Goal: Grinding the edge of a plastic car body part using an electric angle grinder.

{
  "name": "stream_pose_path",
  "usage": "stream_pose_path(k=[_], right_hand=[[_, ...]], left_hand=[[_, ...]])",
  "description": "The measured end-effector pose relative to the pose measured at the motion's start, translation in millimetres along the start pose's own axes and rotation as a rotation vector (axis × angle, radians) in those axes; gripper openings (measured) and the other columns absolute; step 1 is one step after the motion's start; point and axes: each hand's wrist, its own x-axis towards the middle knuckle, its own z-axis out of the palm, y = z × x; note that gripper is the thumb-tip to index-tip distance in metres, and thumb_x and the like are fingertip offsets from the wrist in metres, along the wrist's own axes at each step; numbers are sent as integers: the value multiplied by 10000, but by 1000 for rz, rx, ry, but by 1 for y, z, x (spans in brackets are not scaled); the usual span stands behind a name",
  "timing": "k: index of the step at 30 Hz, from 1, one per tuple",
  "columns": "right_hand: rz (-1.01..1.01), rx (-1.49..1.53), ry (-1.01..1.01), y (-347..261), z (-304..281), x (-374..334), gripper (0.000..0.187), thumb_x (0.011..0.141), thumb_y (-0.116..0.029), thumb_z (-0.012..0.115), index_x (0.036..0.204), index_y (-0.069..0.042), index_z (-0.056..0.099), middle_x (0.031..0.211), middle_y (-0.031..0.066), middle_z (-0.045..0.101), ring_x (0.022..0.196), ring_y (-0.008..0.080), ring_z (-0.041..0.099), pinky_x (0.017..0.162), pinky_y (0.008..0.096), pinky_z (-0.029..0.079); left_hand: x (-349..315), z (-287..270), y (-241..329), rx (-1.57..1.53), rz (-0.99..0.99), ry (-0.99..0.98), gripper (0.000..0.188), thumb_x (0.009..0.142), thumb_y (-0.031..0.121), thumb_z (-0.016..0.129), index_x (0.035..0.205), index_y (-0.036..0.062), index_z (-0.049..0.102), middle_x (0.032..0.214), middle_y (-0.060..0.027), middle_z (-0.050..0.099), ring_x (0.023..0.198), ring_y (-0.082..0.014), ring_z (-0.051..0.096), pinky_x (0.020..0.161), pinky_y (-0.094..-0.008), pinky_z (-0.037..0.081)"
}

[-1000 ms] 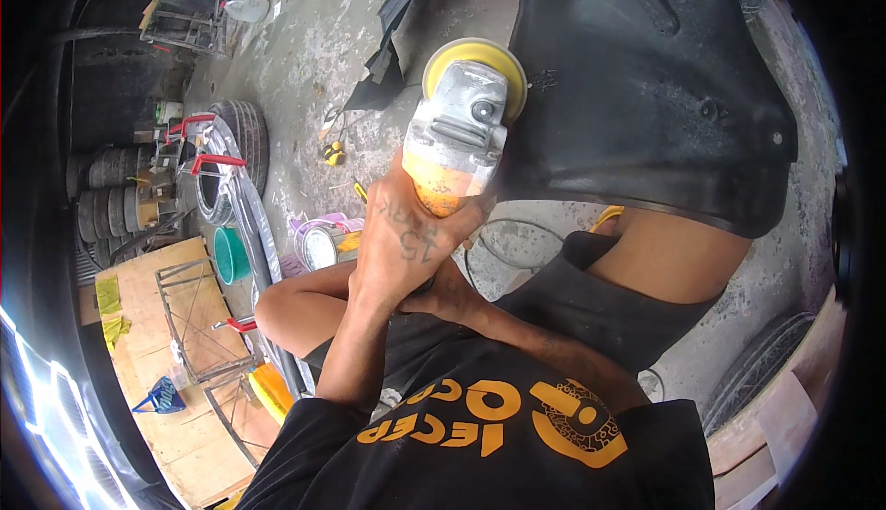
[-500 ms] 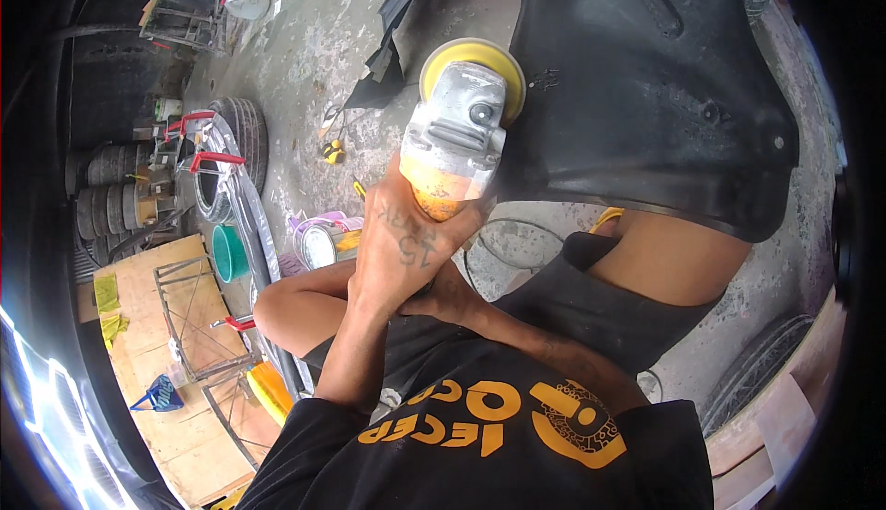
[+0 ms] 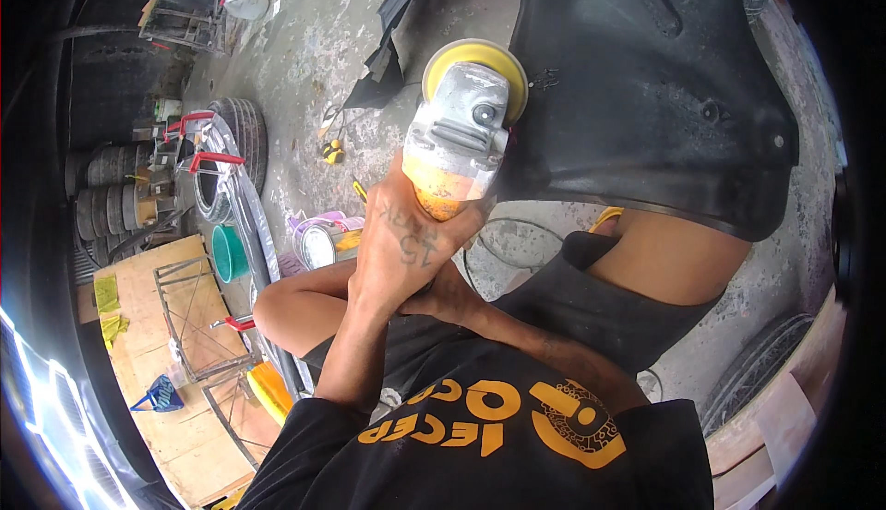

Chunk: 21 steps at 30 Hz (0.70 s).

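An angle grinder (image 3: 457, 132) with a grey metal head, an orange body and a yellow disc (image 3: 517, 72) points away from me. My left hand (image 3: 401, 233) is wrapped round its orange body, with markings on the back of the hand. Lower down, my right hand (image 3: 448, 296) closes round the rear part of the tool, its fingers mostly hidden behind my left hand and wrist. The disc's right rim meets the inner edge of a large black moulded panel (image 3: 637, 113) in this view; I cannot tell how firmly they touch. The panel's near end lies over my right leg.
A bent silver strip (image 3: 249, 205) carries red clamps (image 3: 217, 159) at left, beside a tyre (image 3: 254, 136). Nearby are a green tub (image 3: 231, 253), an open can (image 3: 318, 247) and a yellow-black tape measure (image 3: 333, 151). A cable (image 3: 531, 224) loops below the panel; another tyre (image 3: 757, 372) lies right.
The grinder has shifted very slightly to the right along the panel's edge. Both hands keep the same hold, and the panel stays in place.
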Motion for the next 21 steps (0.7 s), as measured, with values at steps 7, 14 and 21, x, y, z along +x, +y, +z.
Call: stream_pose_path(k=[7,14,21], right_hand=[[-2,50,34,9,1,-3,947,678,-265,934,1435,-56,406,1385,108,518,1313,253,499,1126,411,408],[13,505,-66,7,7,-2,1020,741,-232,910,1499,-49,252,1446,100,452,1376,210,460,1134,390,413],[-109,-174,-31,8,-1,1,1018,712,-227,921,1479,-49,277,1440,101,447,1342,200,486,1115,376,424]], left_hand=[[1,1,0,-48,-43,-27,507,786,159,809,1191,-55,591,965,-193,751,859,-262,753,777,-370,583],[1,1,2,19,36,2,481,797,150,803,1175,-57,591,911,-177,750,770,-233,748,717,-350,581],[1,2,2,13,48,15,470,794,136,800,1170,-57,594,897,-174,748,747,-224,744,702,-348,578]])
